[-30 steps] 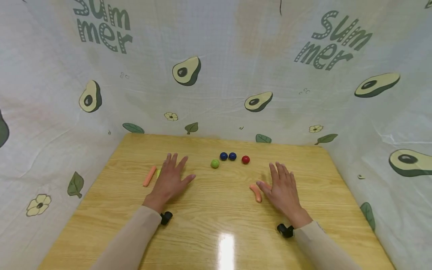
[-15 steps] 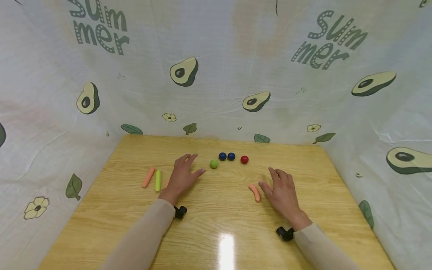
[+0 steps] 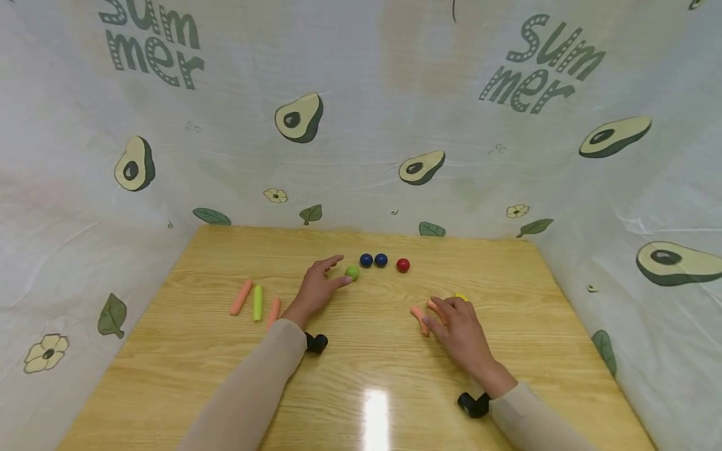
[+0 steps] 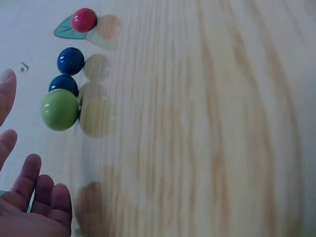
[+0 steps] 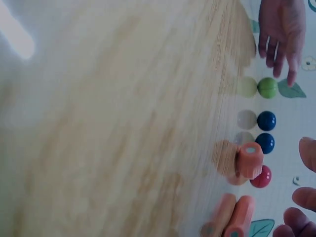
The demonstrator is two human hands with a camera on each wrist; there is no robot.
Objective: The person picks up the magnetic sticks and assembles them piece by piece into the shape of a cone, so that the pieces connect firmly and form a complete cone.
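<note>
My left hand (image 3: 316, 291) hovers by the green ball (image 3: 352, 272), thumb and fingers apart. In the left wrist view, a gap shows between its fingertips (image 4: 32, 165) and the green ball. My right hand (image 3: 465, 338) is over two short orange sticks, its fingers loosely bent. One curved orange stick (image 3: 418, 315) lies left of its thumb; the other orange stick (image 3: 433, 305) is partly hidden by its fingers. The right wrist view shows its fingertips (image 5: 307, 197) apart from the orange sticks (image 5: 240, 217). Behind that hand peeks a yellow thing (image 3: 461, 297), mostly hidden.
Two blue balls (image 3: 373, 260) and a red ball (image 3: 403, 265) sit near the back of the wooden table (image 3: 361, 363). On the left lie an orange stick (image 3: 241, 297), a yellow-green stick (image 3: 257, 304) and a pinkish stick (image 3: 274, 311). A printed cloth (image 3: 350, 169) hangs behind.
My left hand has moved right from over the sticks to the green ball, uncovering the yellow-green and pinkish sticks. My right hand has lowered slightly with fingers bending more, exposing a yellow thing.
</note>
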